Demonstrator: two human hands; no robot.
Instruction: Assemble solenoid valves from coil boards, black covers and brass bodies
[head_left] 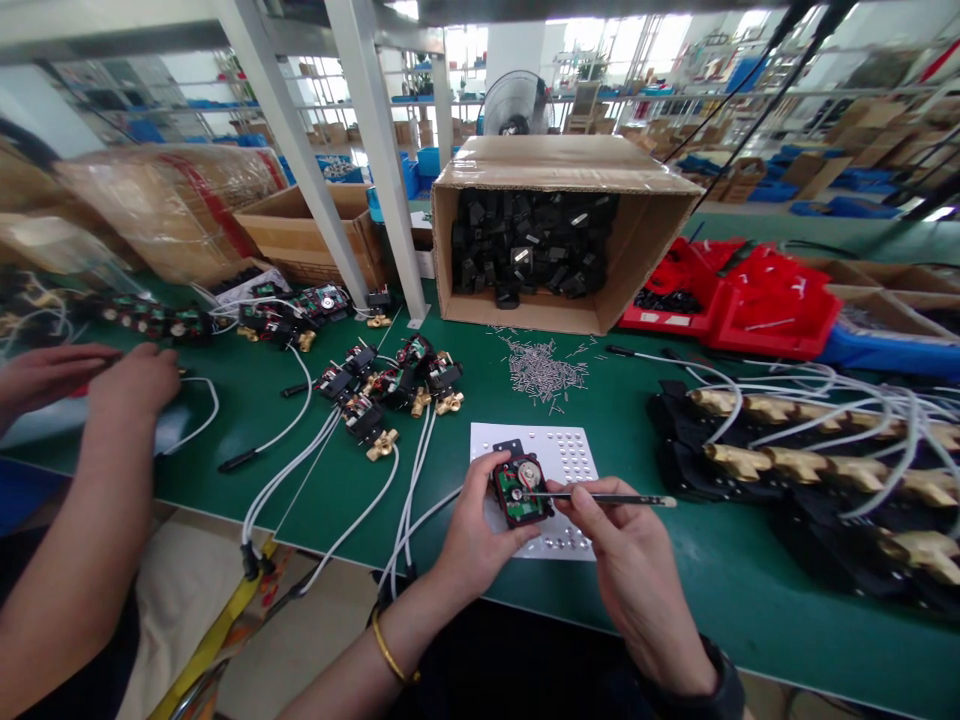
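Note:
My left hand [476, 530] is closed around a small black device housing [523, 490], tilted so that its green circuit board and a round silver part face up. In my right hand [626, 545] is a slim dark pair of tweezers [619, 497], pinched between thumb and fingers, its tip at the circuit board. Beneath both hands lies a white sheet [585, 435] bearing rows of small round silver pieces. A white cable runs from near the housing toward the table's front edge.
Loose metal pins [544, 370] lie behind the sheet. A carton [652, 220] of black parts and red bins [772, 320] stand at the back. Brass-fitted assemblies [795, 465] fill the right; wired units [367, 385] lie left. A co-worker's hands [135, 380] work at far left.

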